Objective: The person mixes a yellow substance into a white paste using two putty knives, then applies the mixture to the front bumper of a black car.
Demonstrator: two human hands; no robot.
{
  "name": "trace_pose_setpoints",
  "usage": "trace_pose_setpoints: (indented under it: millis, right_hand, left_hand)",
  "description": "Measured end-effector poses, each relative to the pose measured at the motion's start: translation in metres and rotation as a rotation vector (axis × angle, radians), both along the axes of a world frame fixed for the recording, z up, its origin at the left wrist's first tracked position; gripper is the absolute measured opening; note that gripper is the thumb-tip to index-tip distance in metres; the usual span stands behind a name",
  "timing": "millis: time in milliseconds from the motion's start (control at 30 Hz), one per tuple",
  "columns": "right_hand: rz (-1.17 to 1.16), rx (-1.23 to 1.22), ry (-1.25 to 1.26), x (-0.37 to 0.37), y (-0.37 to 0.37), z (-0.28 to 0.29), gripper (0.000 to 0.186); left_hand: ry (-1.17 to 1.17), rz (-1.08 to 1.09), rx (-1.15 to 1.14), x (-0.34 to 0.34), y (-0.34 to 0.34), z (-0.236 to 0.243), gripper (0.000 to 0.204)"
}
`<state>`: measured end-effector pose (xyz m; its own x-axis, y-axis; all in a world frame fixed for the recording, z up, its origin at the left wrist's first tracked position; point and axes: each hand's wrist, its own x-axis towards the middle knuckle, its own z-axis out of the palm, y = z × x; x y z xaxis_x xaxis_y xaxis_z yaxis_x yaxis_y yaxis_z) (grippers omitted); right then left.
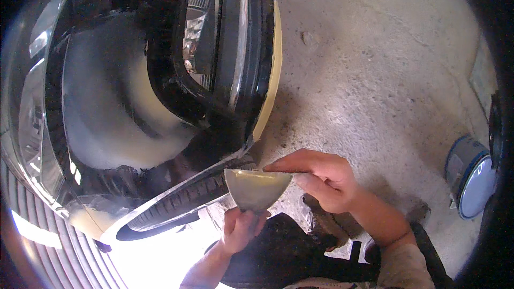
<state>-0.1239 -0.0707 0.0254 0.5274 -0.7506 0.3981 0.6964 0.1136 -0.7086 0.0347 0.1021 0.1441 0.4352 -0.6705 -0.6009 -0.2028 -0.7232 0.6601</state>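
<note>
My left hand [239, 230] grips a grey, fan-shaped putty spreader [257, 191] by its narrow end. Pale yellow filler is smeared along the spreader's wide edge. My right hand [326, 179] is closed in a pinch on a thin flat scraper [302, 173], seen almost edge-on and mostly hidden by the fingers. It meets the spreader's wide edge at its right corner. Just beyond both hands is a black car [214, 142], with a sanded grey patch [107, 134] and a cream filler area [147, 96] on its bodywork.
A headlight [195, 48] is set in the car's front, and a yellow strip [276, 64] runs down its edge. The tyre [182, 203] sits close to my left hand. A tin [471, 176] stands at right on the rough concrete floor [364, 75]. Ribbed shutter slats [53, 241] are at lower left.
</note>
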Motion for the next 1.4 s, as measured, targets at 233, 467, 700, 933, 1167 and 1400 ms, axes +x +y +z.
trace_pose_setpoints:
  millis: [233, 467, 700, 933, 1167, 1400]
  right_hand:
    - [0.143, -0.236, 0.427, -0.012, -0.004, -0.020, 0.030]
    - [0.497, 0.720, 0.098, -0.002, 0.024, -0.033, 0.026]
    - [0.095, 0.610, 0.157, -0.011, -0.013, -0.058, 0.023]
    - [-0.496, 0.261, 0.440, 0.036, -0.105, -0.096, 0.027]
    - [-0.750, -0.092, 0.393, 0.085, -0.175, -0.097, 0.049]
    - [-0.825, -0.130, 0.366, 0.109, -0.195, -0.103, 0.059]
  left_hand:
    - [0.027, -0.115, -0.111, 0.001, -0.004, 0.003, 0.059]
    - [-0.932, -0.890, -0.334, 0.005, -0.012, -0.024, 0.063]
    - [-0.937, -0.681, 0.014, 0.011, 0.004, -0.036, 0.055]
    - [-0.847, -0.508, 0.199, 0.015, 0.039, -0.042, 0.040]
    - [-0.828, -0.369, 0.289, 0.003, 0.068, -0.039, 0.041]
    - [-0.820, -0.322, 0.333, 0.000, 0.072, -0.041, 0.041]
